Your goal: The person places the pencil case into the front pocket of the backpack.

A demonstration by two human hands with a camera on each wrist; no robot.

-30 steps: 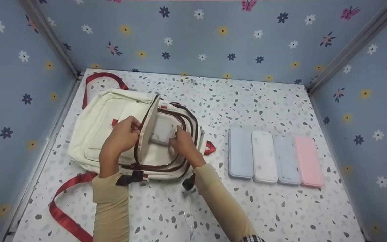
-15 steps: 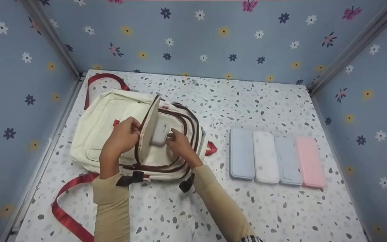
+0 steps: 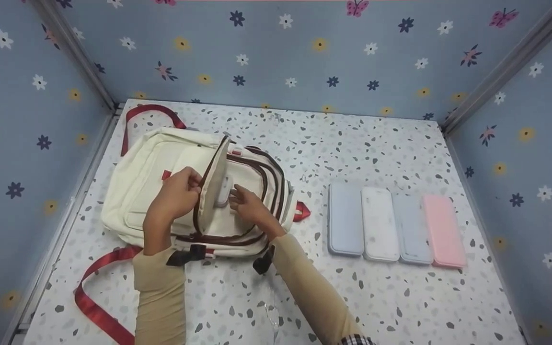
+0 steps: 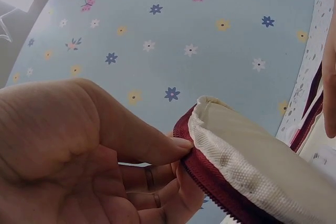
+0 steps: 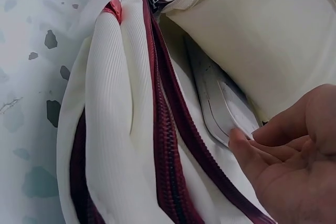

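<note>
Toward the left edge of the worktop lay the cream backpack. Your left hand pinched its raised pocket flap between thumb and fingers. Your right hand, fingers loosely spread, touched the white case sitting almost wholly inside the pocket. Four cases lay side by side toward the right edge.

Light falls evenly and brightly from above me; under my left hand and right hand the shadows stay faint and soft. No glare near my fingers. My left wrist view blurs my palm up close, and the wall lines beyond my hands bend toward the edges
</note>
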